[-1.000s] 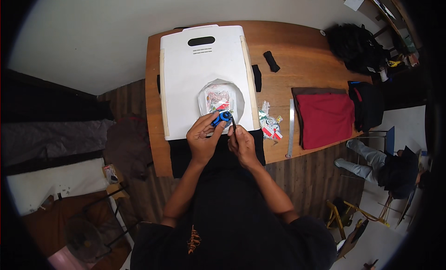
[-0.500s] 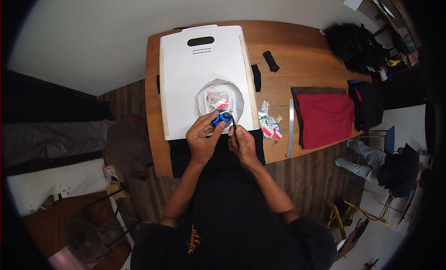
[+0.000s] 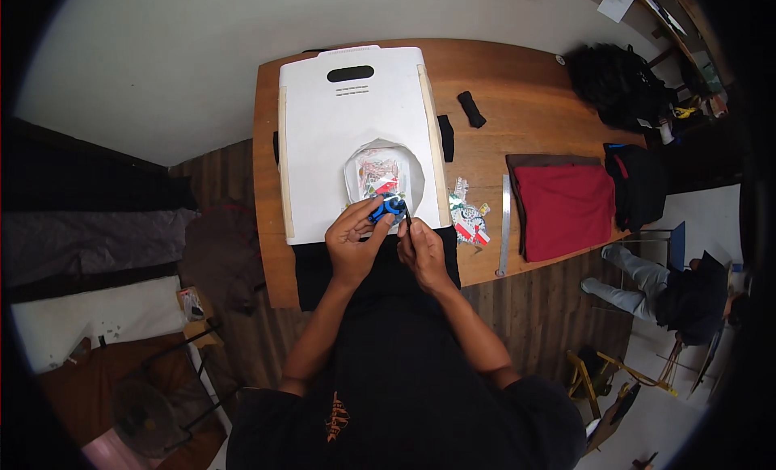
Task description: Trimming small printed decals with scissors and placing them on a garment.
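Between the thumb and fingers of my left hand [image 3: 349,245] is a small blue and black piece with a rounded pattern [image 3: 383,214]. A thin dark pointed tool [image 3: 407,221] is gripped in my right hand [image 3: 423,256], its tip at the right edge of that piece; its exact kind is too small to tell. Both hands are over the near end of a white panel [image 3: 323,139] with a round cut opening. Printed scraps [image 3: 377,172] in red, white and clear film lie in the opening, partly hidden by my left fingers.
Cut printed scraps [image 3: 469,219] and a metal ruler [image 3: 505,227] lie right of the panel on the wooden table [image 3: 517,78]. Beyond are folded red cloth [image 3: 563,211], a black rolled item [image 3: 471,109] and a black bag [image 3: 618,82]. Another person [image 3: 687,296] is at the far right.
The blue and black piece has tilted slightly in my left fingers and shifted a little to the right. My hands otherwise stay in nearly the same place.
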### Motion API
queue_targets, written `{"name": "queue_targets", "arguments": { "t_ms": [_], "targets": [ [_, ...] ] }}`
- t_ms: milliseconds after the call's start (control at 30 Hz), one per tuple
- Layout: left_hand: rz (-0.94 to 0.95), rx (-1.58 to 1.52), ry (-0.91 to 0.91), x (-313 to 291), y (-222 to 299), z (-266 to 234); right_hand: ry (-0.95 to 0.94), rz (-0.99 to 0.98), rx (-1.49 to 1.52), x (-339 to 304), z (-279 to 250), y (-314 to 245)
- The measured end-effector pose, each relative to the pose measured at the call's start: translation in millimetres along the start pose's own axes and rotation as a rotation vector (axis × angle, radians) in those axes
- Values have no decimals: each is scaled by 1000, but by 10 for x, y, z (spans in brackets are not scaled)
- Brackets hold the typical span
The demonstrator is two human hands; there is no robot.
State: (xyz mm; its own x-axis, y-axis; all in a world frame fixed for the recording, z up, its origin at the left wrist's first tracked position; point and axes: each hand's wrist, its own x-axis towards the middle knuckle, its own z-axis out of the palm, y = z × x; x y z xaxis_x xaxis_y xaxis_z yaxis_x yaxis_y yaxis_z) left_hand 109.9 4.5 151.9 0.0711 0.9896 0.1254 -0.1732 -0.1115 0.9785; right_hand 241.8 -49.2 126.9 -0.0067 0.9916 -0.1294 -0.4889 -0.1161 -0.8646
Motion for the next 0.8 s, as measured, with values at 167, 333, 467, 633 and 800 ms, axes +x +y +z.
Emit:
{"name": "queue_targets", "arguments": {
  "t_ms": [167, 333, 467, 633, 800],
  "targets": [
    [-11, -10, 4, -7, 5, -3, 2, 14, 6, -2, 4, -2],
    [-7, -17, -6, 4, -1, -19, 16, 12, 11, 9, -4, 16],
    [-22, -50, -1, 11, -25, -29, -8, 0, -8, 6, 2, -20],
    [-70, -67, 10, 14, -30, -31, -22, -6, -11, 9, 40, -62],
    [-30, -70, 8, 24, -38, -29, -21, -10, -10, 5, 2, 42]
  ]
}}
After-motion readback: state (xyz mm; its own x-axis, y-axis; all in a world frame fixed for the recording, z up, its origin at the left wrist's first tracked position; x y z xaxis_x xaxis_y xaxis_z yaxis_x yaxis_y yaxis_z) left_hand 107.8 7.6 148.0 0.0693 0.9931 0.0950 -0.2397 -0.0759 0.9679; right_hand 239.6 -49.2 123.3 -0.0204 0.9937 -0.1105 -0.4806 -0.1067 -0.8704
